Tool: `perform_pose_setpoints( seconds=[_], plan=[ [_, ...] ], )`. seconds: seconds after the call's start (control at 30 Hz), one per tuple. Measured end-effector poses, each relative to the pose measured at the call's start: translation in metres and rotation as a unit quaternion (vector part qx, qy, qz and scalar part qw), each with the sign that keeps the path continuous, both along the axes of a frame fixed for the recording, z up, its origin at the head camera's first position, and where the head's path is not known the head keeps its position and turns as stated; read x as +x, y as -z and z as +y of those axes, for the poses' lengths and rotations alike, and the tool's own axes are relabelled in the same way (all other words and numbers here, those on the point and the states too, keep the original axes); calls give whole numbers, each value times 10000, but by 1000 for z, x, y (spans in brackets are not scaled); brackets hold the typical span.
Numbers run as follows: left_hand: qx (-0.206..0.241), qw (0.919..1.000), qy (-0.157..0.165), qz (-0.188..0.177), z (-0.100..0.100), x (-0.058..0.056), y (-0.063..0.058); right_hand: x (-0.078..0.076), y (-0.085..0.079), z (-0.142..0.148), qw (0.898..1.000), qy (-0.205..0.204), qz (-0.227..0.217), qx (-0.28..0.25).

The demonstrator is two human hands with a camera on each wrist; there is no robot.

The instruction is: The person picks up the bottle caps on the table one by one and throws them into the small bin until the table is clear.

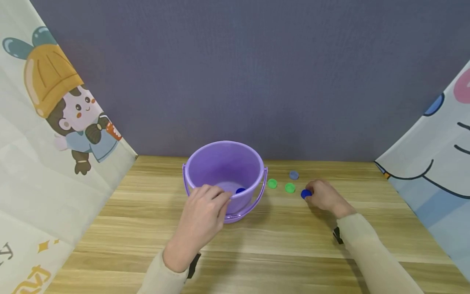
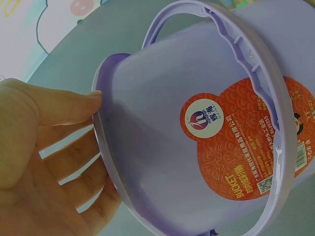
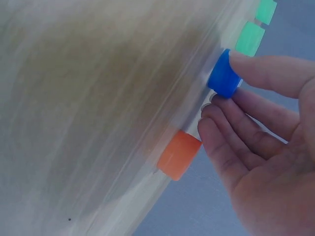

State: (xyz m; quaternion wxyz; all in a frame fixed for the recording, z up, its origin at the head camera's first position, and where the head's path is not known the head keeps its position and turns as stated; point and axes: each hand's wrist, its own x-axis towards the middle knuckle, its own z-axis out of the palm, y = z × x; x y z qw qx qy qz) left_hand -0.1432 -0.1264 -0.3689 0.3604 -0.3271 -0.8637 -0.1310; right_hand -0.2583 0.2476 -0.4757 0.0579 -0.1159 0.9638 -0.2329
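Observation:
A purple bucket point(image 1: 224, 161) stands upright on the wooden table, its handle folded down at the front. My left hand point(image 1: 201, 212) grips its near rim; in the left wrist view the thumb point(image 2: 74, 104) presses the rim from outside and the fingers lie behind it. One dark blue cap point(image 1: 240, 190) lies inside the bucket. To the right, my right hand point(image 1: 324, 197) pinches a blue bottle cap point(image 3: 222, 78) between thumb and fingers, at the tabletop. Beside that hand in the right wrist view is an orange cap point(image 3: 179, 155), hidden in the head view.
Two green caps point(image 1: 290, 188) and a pale blue cap point(image 1: 293, 175) lie between the bucket and my right hand. A grey-blue panel point(image 1: 249, 81) closes off the table's back. Printed cloths hang at the left point(image 1: 29, 163) and right sides.

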Motion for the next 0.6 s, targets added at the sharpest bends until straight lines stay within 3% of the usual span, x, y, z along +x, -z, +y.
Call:
perform_pose_setpoints(
  seconds=[0.6],
  plan=[
    [-9,10000,-16,47,0,0,0,1,-2,0,9998,76,-169,-56]
  ],
)
